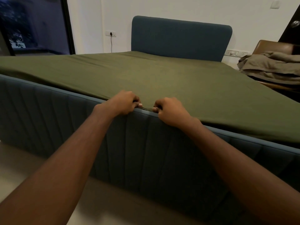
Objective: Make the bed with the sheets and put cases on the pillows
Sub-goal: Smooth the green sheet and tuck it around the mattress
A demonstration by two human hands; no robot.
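Both hands, left hand (125, 103) and right hand (170, 111), curl tight on the near edge of the green sheet (146, 75), which lies spread flat over the blue bed frame (113, 140) toward the far headboard (180, 38).

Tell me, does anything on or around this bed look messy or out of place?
Mostly tidy. The green sheet lies flat, save a small bunched fold at the near edge, which the left hand and right hand pinch. The odd spot is the crumpled beige bedding heaped on the brown chair.
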